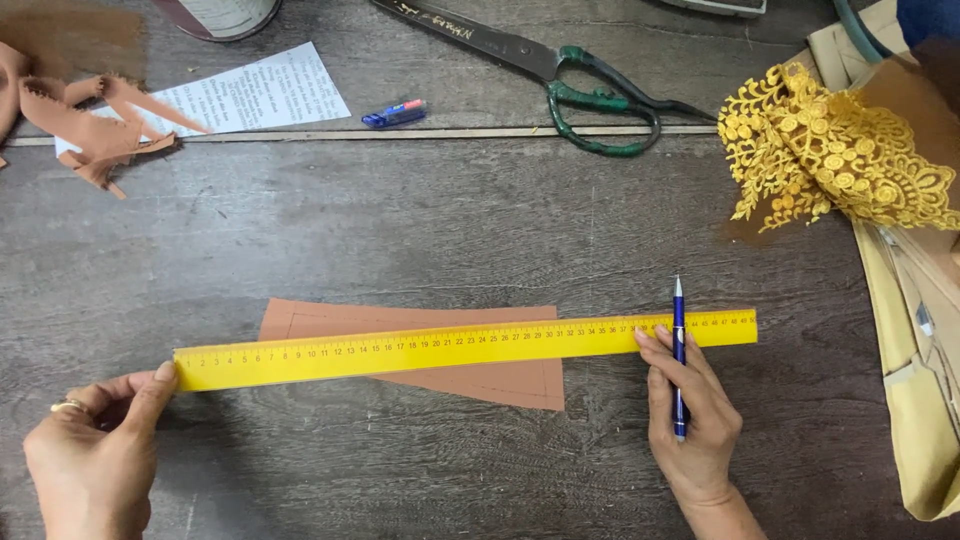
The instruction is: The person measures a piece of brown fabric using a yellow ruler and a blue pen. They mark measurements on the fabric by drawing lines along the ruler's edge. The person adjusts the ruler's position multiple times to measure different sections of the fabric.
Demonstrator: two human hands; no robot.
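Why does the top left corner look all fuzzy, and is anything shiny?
In the head view, the brown fabric scraps at top left look soft and smeared, out of focus near the edge; the long yellow ruler is sharp with no glare; the left hand casts a soft shadow on the grey wooden table.

the ruler (465, 347) was bright yellow with fine dark markings along its upper edge. under it lay a plain terracotta-brown piece of fabric (440, 352) with a faint dashed line near its borders. the pen (679, 352) was dark blue with a silver tip. the table (480, 220) was grey-brown wood with streaky grain. the scissors (560, 75) had dull steel blades and worn green handles. the lace trim (835, 155) was golden yellow in a floral, scalloped pattern. a small blue object (394, 113), perhaps an eraser or chalk, showed a red band. fabric scraps (95, 120) were rusty brown, lying on white printed paper (255, 95).
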